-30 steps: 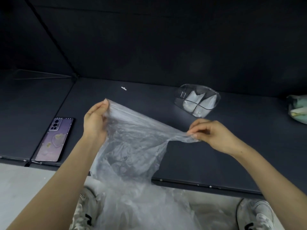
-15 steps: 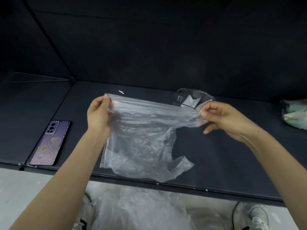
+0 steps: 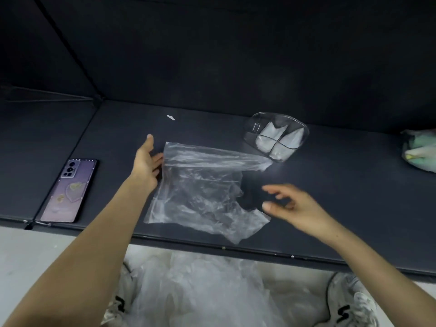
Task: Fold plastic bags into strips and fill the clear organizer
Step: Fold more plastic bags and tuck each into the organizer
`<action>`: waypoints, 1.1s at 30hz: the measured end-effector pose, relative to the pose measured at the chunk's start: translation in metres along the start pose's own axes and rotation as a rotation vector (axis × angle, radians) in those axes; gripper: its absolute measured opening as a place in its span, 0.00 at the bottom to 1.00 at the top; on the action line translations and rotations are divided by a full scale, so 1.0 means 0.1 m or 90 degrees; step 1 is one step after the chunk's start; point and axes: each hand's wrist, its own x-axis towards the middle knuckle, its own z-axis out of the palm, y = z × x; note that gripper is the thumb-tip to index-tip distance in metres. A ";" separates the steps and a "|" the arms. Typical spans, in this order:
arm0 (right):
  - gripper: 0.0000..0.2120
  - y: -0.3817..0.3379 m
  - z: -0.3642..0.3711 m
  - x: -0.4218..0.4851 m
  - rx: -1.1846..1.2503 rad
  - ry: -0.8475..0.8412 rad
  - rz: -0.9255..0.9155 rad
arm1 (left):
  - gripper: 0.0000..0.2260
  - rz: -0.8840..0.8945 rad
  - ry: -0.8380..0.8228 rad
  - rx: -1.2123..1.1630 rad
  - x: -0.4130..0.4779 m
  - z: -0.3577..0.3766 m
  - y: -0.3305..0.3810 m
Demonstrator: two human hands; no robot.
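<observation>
A clear plastic bag (image 3: pixel 200 192) lies spread flat on the dark table (image 3: pixel 354 208), its handles toward the right. My left hand (image 3: pixel 147 161) is at the bag's left edge with fingers extended, touching or just beside it. My right hand (image 3: pixel 292 206) hovers blurred over the bag's lower right handle, fingers loosely spread and holding nothing. The clear organizer (image 3: pixel 277 135) stands at the back right with folded white bags in its compartments.
A phone (image 3: pixel 70 190) in a purple case lies face down at the left. A small white scrap (image 3: pixel 170 117) sits near the back. A heap of pale green bags (image 3: pixel 422 149) is at the far right edge. More clear bags (image 3: pixel 200 291) lie on the floor between my shoes.
The bag, held up and stretched between both hands before, now lies flat on the table. Both hands have let go; the right hand has dropped toward the lower right handle.
</observation>
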 end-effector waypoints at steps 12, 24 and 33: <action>0.11 0.36 0.64 0.03 -0.178 0.036 0.038 | 0.12 0.012 0.086 0.268 -0.65 -0.73 -0.74; 0.14 0.35 0.28 -0.11 0.303 0.143 0.103 | 0.07 -0.008 0.045 0.025 -0.68 -0.66 -0.73; 0.14 0.42 0.11 -0.15 0.581 0.116 0.260 | 0.07 0.080 0.061 0.112 -0.72 -0.61 -0.89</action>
